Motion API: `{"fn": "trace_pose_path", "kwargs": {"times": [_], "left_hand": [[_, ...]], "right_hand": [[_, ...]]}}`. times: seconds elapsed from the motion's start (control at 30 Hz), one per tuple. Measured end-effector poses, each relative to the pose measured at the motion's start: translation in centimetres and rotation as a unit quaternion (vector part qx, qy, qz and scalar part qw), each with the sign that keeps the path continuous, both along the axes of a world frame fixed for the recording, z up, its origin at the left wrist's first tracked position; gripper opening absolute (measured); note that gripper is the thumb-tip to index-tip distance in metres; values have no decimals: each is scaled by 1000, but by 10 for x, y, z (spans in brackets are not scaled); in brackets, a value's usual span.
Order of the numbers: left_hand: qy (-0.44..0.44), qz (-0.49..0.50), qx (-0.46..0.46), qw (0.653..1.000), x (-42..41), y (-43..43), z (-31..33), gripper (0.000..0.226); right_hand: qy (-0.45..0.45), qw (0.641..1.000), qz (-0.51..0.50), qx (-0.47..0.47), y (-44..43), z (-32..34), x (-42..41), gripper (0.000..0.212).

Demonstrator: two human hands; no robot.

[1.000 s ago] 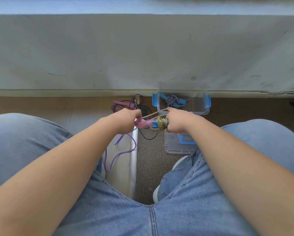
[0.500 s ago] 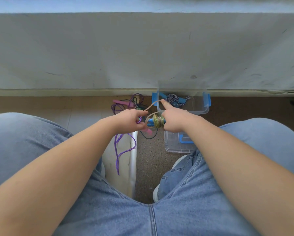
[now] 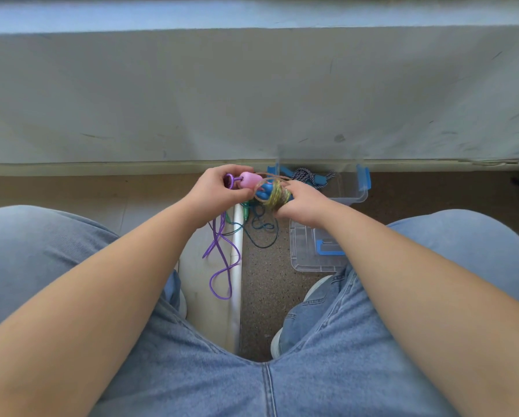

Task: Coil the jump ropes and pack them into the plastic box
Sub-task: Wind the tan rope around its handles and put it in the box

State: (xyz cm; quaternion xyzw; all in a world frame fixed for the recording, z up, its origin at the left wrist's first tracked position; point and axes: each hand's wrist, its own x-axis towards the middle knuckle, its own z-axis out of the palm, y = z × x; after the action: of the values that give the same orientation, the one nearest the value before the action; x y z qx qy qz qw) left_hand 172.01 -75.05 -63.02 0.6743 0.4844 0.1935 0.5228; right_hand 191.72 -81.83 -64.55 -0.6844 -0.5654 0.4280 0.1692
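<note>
My right hand (image 3: 301, 203) grips a coiled yellow-green jump rope with blue handles (image 3: 274, 192); a tan rubber band loops around the bundle. My left hand (image 3: 214, 191) holds a pink handle (image 3: 250, 179) of a purple jump rope (image 3: 220, 260), whose cord hangs down to the floor. Both hands hover close together just left of the clear plastic box (image 3: 354, 191) with blue latches. Inside the box lies a coiled black-and-white rope with blue handles (image 3: 307, 176).
The box's clear lid (image 3: 315, 251) lies on the speckled floor in front of the box. A dark teal rope (image 3: 259, 230) is strewn below my hands. A white ledge (image 3: 210, 296) runs between my knees. A grey wall stands behind.
Both hands rose and shifted toward the box. My left hand lifted the pink handle higher, dragging the purple cord along. The rubber band now sits closer around the yellow-green bundle.
</note>
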Motion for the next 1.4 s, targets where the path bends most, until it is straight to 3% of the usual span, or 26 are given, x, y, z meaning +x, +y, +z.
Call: {"fn": "trace_pose_path", "kwargs": {"times": [0.1, 0.2, 0.27, 0.4, 0.53, 0.6, 0.7, 0.9, 1.0, 1.07, 1.13, 1.27, 1.33, 1.4], "left_hand": [[-39, 26, -9, 999, 0, 1, 5, 35], [56, 26, 42, 997, -5, 6, 6, 31], [59, 38, 33, 997, -6, 6, 5, 20], [-7, 136, -41, 990, -3, 5, 5, 20], [-11, 142, -44, 989, 3, 2, 3, 19], [46, 95, -16, 994, 3, 1, 2, 40], [197, 9, 37, 980, 3, -1, -3, 74], [167, 70, 90, 979, 2, 5, -5, 35], [90, 16, 24, 996, 12, 2, -6, 31], [3, 21, -130, 991, 21, -7, -3, 26], [-54, 44, -247, 966, 25, -12, -2, 46], [-47, -18, -230, 972, 20, -9, -10, 80], [11, -63, -199, 978, 17, -10, -11, 76], [98, -127, -121, 980, 12, -13, -13, 57]], "right_hand": [[-13, 998, -24, 61, 0, 2, 2, 28], [-83, 991, 3, 106, -1, 1, 6, 28], [-101, 988, 10, 116, -1, 1, 6, 20], [-166, 980, 88, 59, -2, 0, 1, 20], [-206, 972, 116, -9, -5, -5, -4, 14], [-206, 971, 116, -16, -4, -4, -5, 14], [-196, 973, 125, 3, -3, -3, -2, 16], [-187, 974, 126, 25, -3, -5, 4, 15], [-128, 986, 103, 37, -4, 0, -1, 17], [-51, 996, 46, 51, -2, 3, -5, 15], [23, 999, 7, 46, -1, 3, -8, 12], [144, 986, -75, 46, 2, 2, -11, 11], [188, 972, -124, 62, 4, 7, -10, 4], [237, 956, -158, 69, 5, 11, -8, 5]]}}
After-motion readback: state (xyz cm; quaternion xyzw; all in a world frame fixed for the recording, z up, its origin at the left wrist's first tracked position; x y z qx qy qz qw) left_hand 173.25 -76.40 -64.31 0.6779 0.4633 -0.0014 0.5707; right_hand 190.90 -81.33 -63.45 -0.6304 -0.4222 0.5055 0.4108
